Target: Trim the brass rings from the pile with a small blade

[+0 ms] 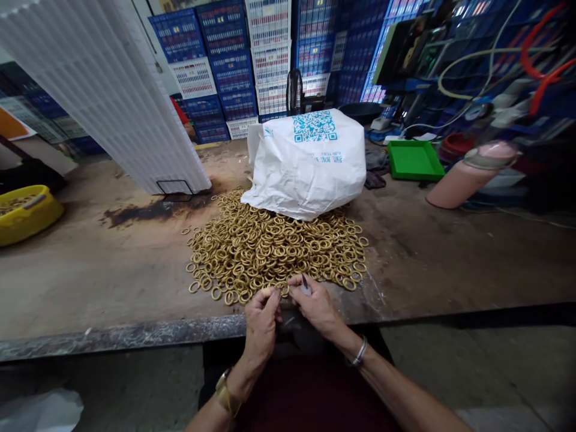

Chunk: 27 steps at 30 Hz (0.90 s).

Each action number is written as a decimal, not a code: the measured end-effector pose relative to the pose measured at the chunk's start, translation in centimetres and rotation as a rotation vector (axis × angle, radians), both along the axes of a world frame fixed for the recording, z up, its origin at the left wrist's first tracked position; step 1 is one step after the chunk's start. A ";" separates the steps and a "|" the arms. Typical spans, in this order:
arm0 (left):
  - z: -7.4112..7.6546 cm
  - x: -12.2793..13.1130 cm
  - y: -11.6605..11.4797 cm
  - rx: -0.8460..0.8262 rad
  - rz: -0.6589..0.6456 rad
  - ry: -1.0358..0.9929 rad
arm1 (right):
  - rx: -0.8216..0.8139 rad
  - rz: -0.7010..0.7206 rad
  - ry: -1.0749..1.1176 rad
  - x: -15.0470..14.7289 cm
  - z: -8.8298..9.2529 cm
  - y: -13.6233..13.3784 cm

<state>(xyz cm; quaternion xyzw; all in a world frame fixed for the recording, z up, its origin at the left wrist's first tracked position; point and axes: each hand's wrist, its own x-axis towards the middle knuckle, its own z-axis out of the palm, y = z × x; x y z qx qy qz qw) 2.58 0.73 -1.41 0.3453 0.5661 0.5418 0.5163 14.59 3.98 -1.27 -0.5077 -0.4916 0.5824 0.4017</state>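
A broad heap of brass-coloured rings (pixel 270 246) lies on the worktable (pixel 418 264), spreading toward its front edge. My left hand (pixel 261 321) is closed in a pinch at the near side of the heap; what its fingertips hold is too small to make out. Close beside it, my right hand (pixel 318 307) is closed around a small slim tool (pixel 305 284) with a dark pointed tip and a pale part below. One ring shows between the two hands' fingertips, and I cannot tell whether it is gripped.
Behind the heap, a white woven sack (pixel 310 168) rests on the rings. A yellow basin (pixel 29 213) stands left, near a tall white corrugated panel (pixel 112 90). At right are a green tray (pixel 414 161) and a pink bottle (pixel 468 177). Stacked crates (pixel 231 72) line the back.
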 end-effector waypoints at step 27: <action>1.7 0.3 -1.0 -0.094 -0.278 -0.307 | 0.270 0.088 -0.386 1.2 0.1 0.1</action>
